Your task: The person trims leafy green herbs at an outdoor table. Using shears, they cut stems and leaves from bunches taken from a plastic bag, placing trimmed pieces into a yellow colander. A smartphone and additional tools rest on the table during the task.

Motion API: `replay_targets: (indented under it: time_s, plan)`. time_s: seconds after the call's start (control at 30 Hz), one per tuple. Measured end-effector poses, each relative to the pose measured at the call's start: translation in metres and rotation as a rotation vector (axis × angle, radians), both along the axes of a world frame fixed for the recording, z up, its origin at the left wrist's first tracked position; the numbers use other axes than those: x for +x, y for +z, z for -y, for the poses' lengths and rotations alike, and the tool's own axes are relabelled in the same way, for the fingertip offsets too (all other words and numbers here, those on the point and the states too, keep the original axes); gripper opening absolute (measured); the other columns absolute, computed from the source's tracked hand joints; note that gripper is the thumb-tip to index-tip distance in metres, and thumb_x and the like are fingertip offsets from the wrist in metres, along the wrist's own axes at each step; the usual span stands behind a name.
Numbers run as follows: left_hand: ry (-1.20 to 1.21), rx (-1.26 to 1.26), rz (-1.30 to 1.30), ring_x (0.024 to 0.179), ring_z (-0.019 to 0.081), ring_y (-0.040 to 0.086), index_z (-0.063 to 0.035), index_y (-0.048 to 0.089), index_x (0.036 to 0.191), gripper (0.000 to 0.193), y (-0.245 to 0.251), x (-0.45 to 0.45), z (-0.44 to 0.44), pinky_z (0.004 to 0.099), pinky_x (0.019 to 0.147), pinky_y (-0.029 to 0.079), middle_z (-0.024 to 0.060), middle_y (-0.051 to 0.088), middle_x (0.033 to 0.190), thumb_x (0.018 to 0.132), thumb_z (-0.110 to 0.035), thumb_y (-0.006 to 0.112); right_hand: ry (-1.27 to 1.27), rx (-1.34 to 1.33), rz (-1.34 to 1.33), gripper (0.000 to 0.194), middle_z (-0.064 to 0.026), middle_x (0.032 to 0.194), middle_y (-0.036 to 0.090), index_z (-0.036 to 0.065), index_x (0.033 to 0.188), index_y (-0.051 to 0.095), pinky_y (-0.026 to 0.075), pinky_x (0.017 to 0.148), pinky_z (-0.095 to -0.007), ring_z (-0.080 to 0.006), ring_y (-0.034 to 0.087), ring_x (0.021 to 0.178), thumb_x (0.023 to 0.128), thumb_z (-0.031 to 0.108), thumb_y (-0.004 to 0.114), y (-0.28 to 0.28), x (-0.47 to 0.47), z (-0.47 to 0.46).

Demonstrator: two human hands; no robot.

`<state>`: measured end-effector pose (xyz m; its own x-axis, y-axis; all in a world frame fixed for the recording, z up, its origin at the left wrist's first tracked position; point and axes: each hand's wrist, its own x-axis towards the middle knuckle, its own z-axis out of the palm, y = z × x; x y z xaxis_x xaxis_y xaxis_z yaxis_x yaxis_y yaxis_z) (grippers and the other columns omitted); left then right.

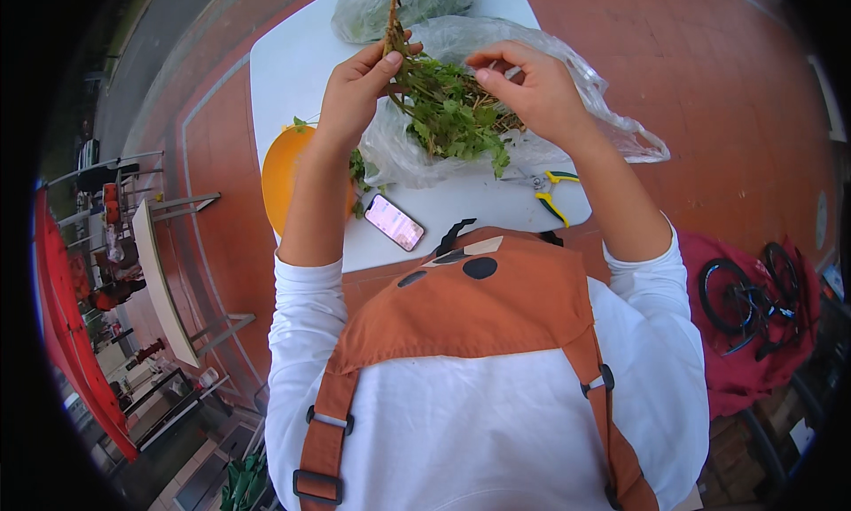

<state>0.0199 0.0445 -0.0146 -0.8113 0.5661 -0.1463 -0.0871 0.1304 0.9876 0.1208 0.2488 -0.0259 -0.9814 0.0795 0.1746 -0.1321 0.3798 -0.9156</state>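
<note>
My left hand (364,79) grips a rooted stem (396,36) of a leafy green herb, its brown root pointing up and away from me. Below it, a heap of leafy herbs (459,115) with tangled roots lies on an opened clear plastic bag (405,158). Over the right side of that heap is my right hand (532,85), its fingers curled with thumb and forefinger a little apart; I see nothing held in it. Garden snips (548,188) with yellow and green handles lie spread on the white table (459,208), below my right forearm.
Partly behind my left forearm stands a yellow-orange bowl (282,175), with green sprigs beside it. A lit phone (394,222) lies near the table's front edge. Another plastic bag of greens (405,9) sits at the far end. A bicycle (748,305) is off to the right.
</note>
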Motion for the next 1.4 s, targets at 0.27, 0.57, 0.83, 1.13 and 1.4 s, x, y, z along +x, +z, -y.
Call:
replay_targets:
  time_s: [0.27,0.57,0.83,1.13,1.4]
  plan:
    - [-0.082,-0.063,-0.082,0.083,0.0086,0.050,-0.0022,0.053,0.123,0.037,-0.002,0.007,0.004,0.0242,0.077,0.043,0.0001,0.059,0.099,0.091,-0.021,0.054,0.027,-0.026,-0.176,0.022,-0.0008,0.090,0.060,0.005,0.101,0.064,0.044,0.066,-0.0241,-0.0098,0.053,0.074,0.082,0.018,0.064,0.002,-0.046,0.025]
    - [0.084,-0.090,-0.209,0.094,0.0082,0.054,-0.0037,0.058,0.118,0.030,-0.008,0.006,0.023,0.0237,0.084,0.043,0.0019,0.064,0.104,0.091,-0.015,0.054,-0.102,-0.029,-0.099,0.018,-0.0009,0.082,0.063,0.004,0.096,0.064,0.045,0.067,-0.0215,-0.0075,0.056,0.073,0.083,0.016,0.061,-0.008,-0.039,0.003]
    - [0.221,0.053,-0.105,0.098,0.0191,0.061,0.0021,0.057,0.114,0.029,0.010,0.003,0.072,0.0304,0.083,0.048,0.0117,0.063,0.107,0.091,-0.015,0.052,-0.243,0.066,0.103,0.018,-0.0082,0.083,0.064,0.004,0.094,0.062,0.048,0.067,-0.0285,-0.0164,0.061,0.073,0.081,0.017,0.058,-0.061,-0.007,-0.034]
    - [0.182,0.064,-0.107,0.091,0.0160,0.062,0.0001,0.058,0.114,0.031,0.025,0.006,0.049,0.0267,0.077,0.049,0.0090,0.065,0.103,0.089,-0.019,0.055,0.000,0.778,0.332,0.015,-0.0116,0.086,0.064,0.009,0.085,0.065,0.049,0.067,-0.0415,-0.0304,0.061,0.078,0.082,0.020,0.054,-0.081,0.011,-0.027]
    - [0.181,-0.066,-0.103,0.082,0.0107,0.061,0.0016,0.061,0.108,0.029,0.009,0.011,0.017,0.0239,0.071,0.048,0.0060,0.067,0.095,0.085,-0.017,0.060,-0.119,0.279,-0.166,0.022,-0.0056,0.079,0.060,0.010,0.092,0.065,0.046,0.062,-0.0338,-0.0218,0.059,0.070,0.078,0.027,0.063,0.013,-0.010,0.030]
